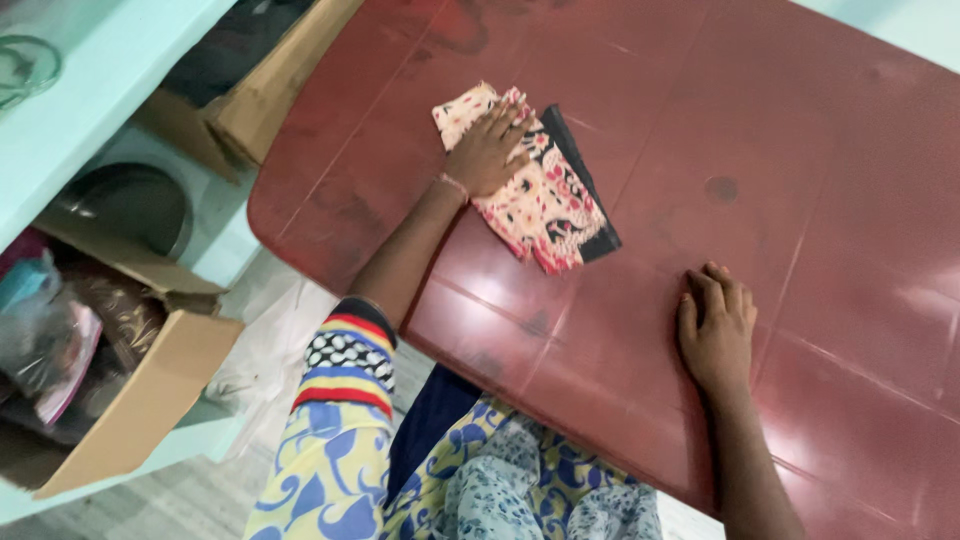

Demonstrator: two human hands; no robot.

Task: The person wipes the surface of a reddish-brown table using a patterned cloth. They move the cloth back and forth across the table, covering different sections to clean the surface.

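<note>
A folded patterned cloth (545,205), cream with red and black print and a black edge, lies on the dark red plastic table (800,150). My left hand (487,150) presses flat on the cloth's upper end, fingers spread. My right hand (715,325) rests on the bare tabletop to the right of the cloth, fingers curled loosely, holding nothing. A thin bracelet sits on my left wrist.
To the left stand pale green shelves (60,120) with a round metal plate (130,205). An open cardboard box (150,390) holding bags sits low on the left. Another cardboard box (270,90) leans near the table's far corner.
</note>
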